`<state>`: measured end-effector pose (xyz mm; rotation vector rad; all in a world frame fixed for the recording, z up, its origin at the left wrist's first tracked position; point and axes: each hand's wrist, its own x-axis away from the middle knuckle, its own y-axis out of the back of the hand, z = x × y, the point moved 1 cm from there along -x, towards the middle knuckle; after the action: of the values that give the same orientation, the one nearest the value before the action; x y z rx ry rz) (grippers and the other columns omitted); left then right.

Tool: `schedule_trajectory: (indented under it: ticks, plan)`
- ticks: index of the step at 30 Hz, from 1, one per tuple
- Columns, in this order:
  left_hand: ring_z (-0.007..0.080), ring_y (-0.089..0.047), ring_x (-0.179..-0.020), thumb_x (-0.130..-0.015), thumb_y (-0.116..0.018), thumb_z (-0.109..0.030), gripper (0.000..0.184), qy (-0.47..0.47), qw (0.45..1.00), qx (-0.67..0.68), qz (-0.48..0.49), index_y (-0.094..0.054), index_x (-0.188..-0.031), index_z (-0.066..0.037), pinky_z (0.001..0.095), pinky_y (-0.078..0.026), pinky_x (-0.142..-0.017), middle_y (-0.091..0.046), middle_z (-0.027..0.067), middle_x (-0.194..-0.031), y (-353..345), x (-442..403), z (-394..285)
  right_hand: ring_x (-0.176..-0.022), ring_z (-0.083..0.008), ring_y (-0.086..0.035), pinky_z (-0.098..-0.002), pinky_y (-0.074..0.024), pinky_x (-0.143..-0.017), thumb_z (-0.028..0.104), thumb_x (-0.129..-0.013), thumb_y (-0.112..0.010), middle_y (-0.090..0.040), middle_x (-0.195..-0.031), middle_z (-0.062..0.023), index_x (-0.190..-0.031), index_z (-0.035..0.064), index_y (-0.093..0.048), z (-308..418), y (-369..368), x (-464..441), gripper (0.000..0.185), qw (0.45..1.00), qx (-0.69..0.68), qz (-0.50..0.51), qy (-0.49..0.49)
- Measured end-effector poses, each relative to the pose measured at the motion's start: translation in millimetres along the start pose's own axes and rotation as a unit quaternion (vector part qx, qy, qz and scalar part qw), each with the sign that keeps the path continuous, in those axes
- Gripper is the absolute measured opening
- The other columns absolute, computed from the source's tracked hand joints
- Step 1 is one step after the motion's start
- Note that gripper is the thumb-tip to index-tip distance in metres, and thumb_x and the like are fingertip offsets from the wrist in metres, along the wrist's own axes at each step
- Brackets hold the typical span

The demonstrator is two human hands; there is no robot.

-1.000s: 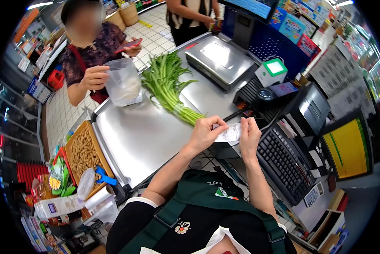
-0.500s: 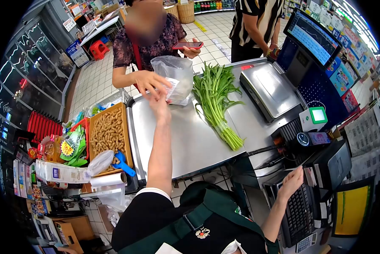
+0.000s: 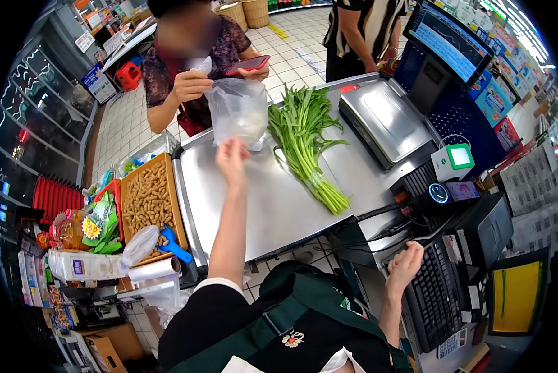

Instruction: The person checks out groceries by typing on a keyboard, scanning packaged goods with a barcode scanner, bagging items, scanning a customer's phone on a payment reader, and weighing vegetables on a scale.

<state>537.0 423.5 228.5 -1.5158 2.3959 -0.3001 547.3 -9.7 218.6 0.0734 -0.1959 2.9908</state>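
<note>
My left hand (image 3: 232, 158) is stretched over the metal counter (image 3: 198, 186), fingers curled at the lower edge of a clear plastic bag (image 3: 238, 115). Whether anything is between those fingers is hidden. Pale contents show through the bag. Beside it lies a bunch of leafy green vegetables (image 3: 307, 149), stems toward me. My right hand (image 3: 406, 268) is loosely closed near the left edge of a black keyboard (image 3: 433, 298), with nothing visible in it. Across the counter, a person's hand (image 3: 191, 86) holds a small white item above the bag; their other hand holds a red-edged phone (image 3: 248, 64).
A tray of peanuts (image 3: 147, 196) with a blue scoop (image 3: 175, 244) stands left, near a plastic roll (image 3: 155, 269). To the right are a flat metal scale (image 3: 388, 121), a screen (image 3: 450, 40) and a green-framed payment device (image 3: 459, 156). Another person (image 3: 363, 31) stands behind the counter's far edge.
The other person's hand has parted from my left hand and risen with a small white item. My left hand has drawn back slightly. My right hand has shifted down and left.
</note>
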Motion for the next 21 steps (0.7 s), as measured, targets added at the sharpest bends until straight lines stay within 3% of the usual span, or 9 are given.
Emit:
schedule_trajectory:
  ticks: [4, 5, 7, 9, 11, 15, 19, 20, 21]
  plan:
    - [0.0089, -0.057, -0.076, -0.091, -0.06, -0.027, 0.02, 0.202, 0.936, -0.029, 0.287, -0.061, -0.1, -0.009, 0.0247, -0.047, -0.068, -0.062, -0.0012, -0.082, -45.7, 116.9, 39.6, -0.045, -0.0085, -0.037, -0.0244, -0.0329, -0.042, 0.016, -0.099, -0.041, -0.037, -0.058, 0.0021, -0.101, 0.0049, -0.052, 10.6, -36.3, 8.1, 0.016, 0.968, 0.2, 0.043, 0.144]
    - [0.0114, -0.058, -0.087, -0.091, -0.06, -0.031, 0.026, 0.271, 0.882, 0.012, 0.384, -0.06, -0.106, -0.009, 0.0284, -0.049, -0.073, -0.062, 0.0, -0.092, -56.3, 147.4, 42.4, -0.047, -0.013, -0.041, -0.0275, -0.0378, -0.046, 0.014, -0.098, -0.042, -0.043, -0.06, -0.0011, -0.102, 0.0033, -0.054, 10.6, -44.6, 9.5, 0.016, 0.93, 0.289, 0.041, 0.222]
    - [0.0141, -0.056, -0.098, -0.093, -0.052, -0.044, 0.043, 0.478, 0.743, 0.119, 0.452, -0.053, -0.121, -0.011, 0.0329, -0.048, -0.082, -0.059, 0.0024, -0.109, -71.8, 205.5, 40.3, -0.065, -0.0244, -0.054, -0.0348, -0.045, -0.061, 0.011, -0.092, -0.051, -0.055, -0.078, -0.0101, -0.102, 0.0016, -0.057, 23.2, -62.3, 26.8, 0.015, 0.938, 0.301, 0.116, 0.128]
    - [0.0205, -0.051, -0.115, -0.097, -0.033, -0.052, 0.056, 0.602, 0.628, 0.184, 0.457, -0.046, -0.129, -0.008, 0.0394, -0.041, -0.099, -0.055, 0.0071, -0.123, -82.4, 231.5, 36.5, -0.088, -0.0293, -0.056, -0.0385, -0.0442, -0.077, 0.012, -0.082, -0.06, -0.057, -0.094, -0.0148, -0.105, 0.0016, -0.058, 11.9, -75.0, 26.8, 0.025, 0.874, 0.365, 0.139, 0.288]
    - [0.0237, -0.049, -0.119, -0.098, -0.03, -0.05, 0.057, 0.606, 0.582, 0.254, 0.478, -0.045, -0.13, -0.005, 0.0404, -0.038, -0.102, -0.053, 0.0099, -0.126, -94.6, 236.7, 28.9, -0.102, -0.0306, -0.052, -0.0432, -0.0407, -0.088, 0.017, -0.076, -0.065, -0.055, -0.103, -0.0138, -0.11, 0.0006, -0.058, 8.4, -77.1, 37.8, 0.038, 0.817, 0.495, 0.119, 0.272]
    - [0.0265, -0.044, -0.125, -0.099, -0.03, -0.046, 0.053, 0.637, 0.568, 0.136, 0.503, -0.042, -0.133, -0.007, 0.044, -0.033, -0.107, -0.048, 0.0124, -0.133, -99.2, 242.3, 41.3, -0.112, -0.0337, -0.048, -0.0519, -0.0311, -0.102, 0.024, -0.079, -0.061, -0.054, -0.114, -0.0148, -0.11, -0.0011, -0.059, -4.6, -62.2, 48.1, 0.04, 0.755, 0.58, 0.018, 0.306]
    - [0.0253, -0.043, -0.127, -0.097, -0.035, -0.051, 0.056, 0.642, 0.512, 0.013, 0.57, -0.038, -0.136, -0.012, 0.0437, -0.034, -0.105, -0.044, 0.0096, -0.137, -98.7, 269.6, 30.6, -0.118, -0.0344, -0.044, -0.0499, -0.0321, -0.101, 0.024, -0.083, -0.058, -0.052, -0.119, -0.0133, -0.108, 0.0033, -0.062, -14.2, -37.9, 57.8, 0.032, 0.784, 0.587, -0.029, 0.199]
    - [0.0222, -0.045, -0.124, -0.098, -0.036, -0.047, 0.051, 0.648, 0.517, -0.046, 0.557, -0.038, -0.136, -0.013, 0.0373, -0.04, -0.098, -0.046, 0.0074, -0.134, -98.0, 278.6, 27.6, -0.118, -0.0344, -0.044, -0.0499, -0.0321, -0.101, 0.024, -0.083, -0.058, -0.052, -0.119, -0.0133, -0.108, 0.0033, -0.062, -14.2, -30.2, 59.5, 0.032, 0.782, 0.591, -0.04, 0.193]
    - [0.0153, -0.058, -0.095, -0.096, -0.041, -0.051, 0.048, 0.639, 0.517, -0.057, 0.566, -0.051, -0.12, -0.011, 0.029, -0.046, -0.074, -0.058, 0.0045, -0.109, -97.9, 290.8, 26.3, -0.116, -0.0338, -0.044, -0.0479, -0.0339, -0.099, 0.024, -0.085, -0.056, -0.053, -0.117, -0.0131, -0.109, 0.0044, -0.062, -17.1, -19.3, 61.3, 0.031, 0.814, 0.556, -0.054, 0.157]
